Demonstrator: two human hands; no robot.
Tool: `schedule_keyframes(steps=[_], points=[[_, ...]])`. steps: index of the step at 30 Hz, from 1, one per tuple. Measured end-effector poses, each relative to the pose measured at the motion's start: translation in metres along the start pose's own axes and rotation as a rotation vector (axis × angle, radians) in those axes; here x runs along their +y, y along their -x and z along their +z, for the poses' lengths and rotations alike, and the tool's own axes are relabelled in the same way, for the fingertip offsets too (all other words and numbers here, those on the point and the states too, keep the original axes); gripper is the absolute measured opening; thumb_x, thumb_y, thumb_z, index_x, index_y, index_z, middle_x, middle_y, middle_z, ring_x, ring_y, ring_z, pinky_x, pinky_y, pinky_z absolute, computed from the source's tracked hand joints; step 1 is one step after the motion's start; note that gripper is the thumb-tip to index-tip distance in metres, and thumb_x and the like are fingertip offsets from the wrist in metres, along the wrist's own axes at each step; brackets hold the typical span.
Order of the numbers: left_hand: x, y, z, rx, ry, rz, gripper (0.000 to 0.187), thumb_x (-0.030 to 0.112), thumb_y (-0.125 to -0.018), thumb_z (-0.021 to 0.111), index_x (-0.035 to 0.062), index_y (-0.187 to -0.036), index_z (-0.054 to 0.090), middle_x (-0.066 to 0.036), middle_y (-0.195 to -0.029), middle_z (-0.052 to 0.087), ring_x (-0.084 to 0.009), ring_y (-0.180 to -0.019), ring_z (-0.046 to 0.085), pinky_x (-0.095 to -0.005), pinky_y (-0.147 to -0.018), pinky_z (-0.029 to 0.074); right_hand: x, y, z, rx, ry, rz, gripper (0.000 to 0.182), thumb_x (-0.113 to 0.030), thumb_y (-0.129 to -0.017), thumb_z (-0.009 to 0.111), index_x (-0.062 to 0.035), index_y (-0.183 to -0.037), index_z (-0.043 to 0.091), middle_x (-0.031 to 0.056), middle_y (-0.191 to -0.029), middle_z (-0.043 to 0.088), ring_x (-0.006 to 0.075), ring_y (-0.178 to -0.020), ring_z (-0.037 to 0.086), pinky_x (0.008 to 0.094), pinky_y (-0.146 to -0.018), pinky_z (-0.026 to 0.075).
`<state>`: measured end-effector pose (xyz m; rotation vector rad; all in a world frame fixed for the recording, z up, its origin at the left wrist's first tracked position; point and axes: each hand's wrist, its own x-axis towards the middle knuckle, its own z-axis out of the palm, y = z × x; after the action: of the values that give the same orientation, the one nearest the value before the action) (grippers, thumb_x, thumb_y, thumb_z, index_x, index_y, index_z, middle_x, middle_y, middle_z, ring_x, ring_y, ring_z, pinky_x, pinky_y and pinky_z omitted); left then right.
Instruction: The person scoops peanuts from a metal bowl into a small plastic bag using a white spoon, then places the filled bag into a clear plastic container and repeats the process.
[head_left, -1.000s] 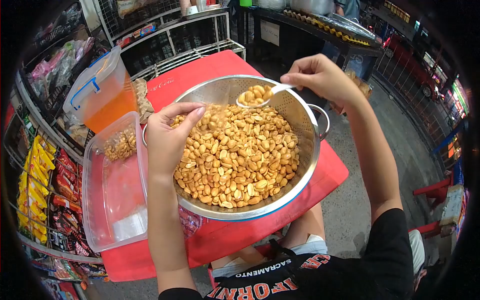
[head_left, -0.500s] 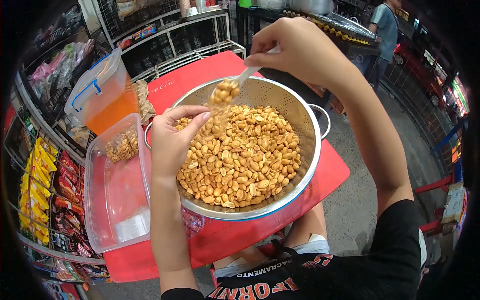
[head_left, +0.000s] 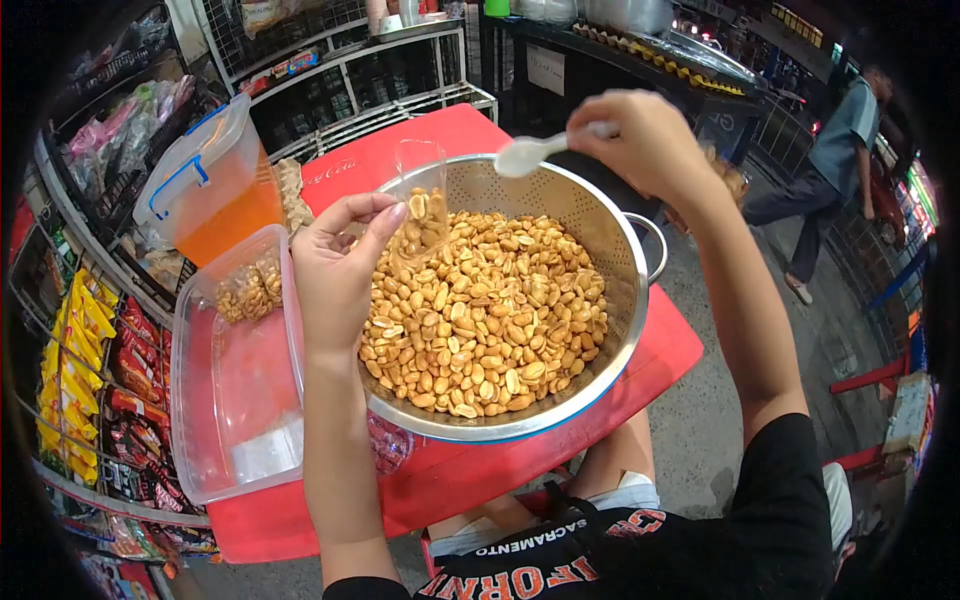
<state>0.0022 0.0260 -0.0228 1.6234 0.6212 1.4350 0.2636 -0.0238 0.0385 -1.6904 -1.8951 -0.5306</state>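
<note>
Between the thumb and fingers of my left hand (head_left: 340, 265) is a small clear plastic bag (head_left: 423, 205), upright and partly filled with peanuts. It hangs over the left side of a steel colander (head_left: 625, 300) heaped with loose peanuts (head_left: 490, 320). My right hand (head_left: 635, 140) grips a white plastic spoon (head_left: 530, 155) by its handle, above the colander's far rim. The spoon's bowl looks to hold no peanuts and is apart from the bag.
The colander stands on a red table (head_left: 455, 500). At its left are a clear plastic bin (head_left: 235, 390) with filled peanut bags (head_left: 250, 290) and a lidded tub (head_left: 215, 200) of orange content. Snack racks (head_left: 75, 370) flank the left. A person (head_left: 840, 150) walks at the right.
My right hand has drawn the spoon away from the bag, to the right, and the peanuts have left it. The bag now stands upright with peanuts inside. The passer-by has moved right.
</note>
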Motion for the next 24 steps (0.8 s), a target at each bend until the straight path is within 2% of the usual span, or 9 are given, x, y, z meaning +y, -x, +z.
schedule_keyframes(steps=[8,9,11,15,17,18,21,22,24], points=[[0.001,0.001,0.001,0.040,-0.019,0.008,0.008,0.006,-0.075,0.064,-0.0001,-0.080,0.062,-0.001,-0.071,0.058,-0.0029,-0.063,0.051,-0.0146,-0.058,0.039,-0.008,0.034,0.028,-0.472,-0.056,-0.062,0.015,-0.020,-0.066,0.066,-0.0086,-0.076,0.066,0.0089,-0.072,0.062,0.0251,-0.072,0.059,0.0352,-0.065,0.045],[0.000,0.001,0.001,0.036,-0.032,0.014,0.008,0.005,-0.075,0.064,-0.0004,-0.080,0.062,-0.001,-0.071,0.058,-0.0030,-0.063,0.051,-0.0147,-0.058,0.040,-0.008,0.035,0.032,-0.439,-0.088,-0.107,0.018,-0.025,-0.065,0.067,-0.0093,-0.075,0.066,0.0121,-0.070,0.062,0.0275,-0.067,0.060,0.0356,-0.063,0.047],[-0.001,0.000,0.000,0.033,-0.046,0.021,0.008,0.005,-0.075,0.064,-0.0006,-0.080,0.062,-0.001,-0.071,0.058,-0.0030,-0.064,0.051,-0.0148,-0.058,0.040,-0.011,0.037,0.029,-0.523,-0.142,-0.057,0.020,-0.027,-0.065,0.067,-0.0085,-0.074,0.066,0.0115,-0.069,0.062,0.0271,-0.066,0.060,0.0353,-0.062,0.047],[-0.001,0.000,0.001,0.021,-0.061,0.033,0.008,0.004,-0.074,0.064,-0.0012,-0.079,0.062,-0.001,-0.071,0.058,-0.0033,-0.064,0.051,-0.0152,-0.058,0.040,-0.005,0.039,0.033,-0.538,-0.174,-0.055,0.023,-0.029,-0.067,0.066,-0.0075,-0.074,0.066,0.0115,-0.067,0.062,0.0261,-0.064,0.060,0.0342,-0.061,0.046],[-0.001,0.000,0.001,0.020,-0.058,0.028,0.008,0.004,-0.074,0.064,-0.0013,-0.079,0.062,-0.001,-0.071,0.059,-0.0034,-0.064,0.052,-0.0154,-0.059,0.040,0.000,0.037,0.032,-0.542,-0.269,0.076,0.025,-0.031,-0.069,0.066,-0.0064,-0.075,0.066,0.0121,-0.067,0.061,0.0254,-0.062,0.059,0.0326,-0.059,0.045],[-0.001,0.001,0.001,0.018,-0.067,0.037,0.007,0.004,-0.074,0.064,-0.0013,-0.079,0.062,-0.001,-0.071,0.059,-0.0037,-0.065,0.052,-0.0157,-0.059,0.040,0.005,0.036,0.034,-0.542,-0.318,0.115,0.027,-0.031,-0.070,0.066,-0.0052,-0.077,0.066,0.0109,-0.065,0.061,0.0209,-0.060,0.058,0.0305,-0.058,0.044],[0.000,0.001,0.001,0.000,-0.078,0.044,0.008,0.004,-0.074,0.064,-0.0014,-0.079,0.062,-0.002,-0.071,0.059,-0.0043,-0.065,0.052,-0.0163,-0.061,0.041,0.014,0.036,0.034,-0.451,-0.504,0.191,0.026,-0.030,-0.072,0.066,-0.0045,-0.077,0.065,0.0079,-0.062,0.060,0.0148,-0.057,0.055,0.0283,-0.057,0.043],[0.000,0.001,0.001,-0.016,-0.079,0.040,0.008,0.004,-0.074,0.064,-0.0015,-0.079,0.062,-0.002,-0.072,0.060,-0.0046,-0.066,0.052,-0.0167,-0.061,0.041,0.016,0.035,0.033,-0.434,-0.551,0.195,0.025,-0.029,-0.073,0.066,-0.0038,-0.076,0.065,0.0041,-0.058,0.056,0.0092,-0.055,0.049,0.0258,-0.053,0.040],[0.000,0.001,0.001,-0.028,-0.092,0.036,0.008,0.004,-0.074,0.064,-0.0014,-0.079,0.062,-0.003,-0.073,0.061,-0.0051,-0.067,0.053,-0.0176,-0.063,0.041,0.018,0.031,0.029,-0.417,-0.585,0.214,0.025,-0.029,-0.074,0.065,-0.0035,-0.075,0.065,0.0025,-0.057,0.055,0.0079,-0.054,0.047,0.0246,-0.051,0.038]])
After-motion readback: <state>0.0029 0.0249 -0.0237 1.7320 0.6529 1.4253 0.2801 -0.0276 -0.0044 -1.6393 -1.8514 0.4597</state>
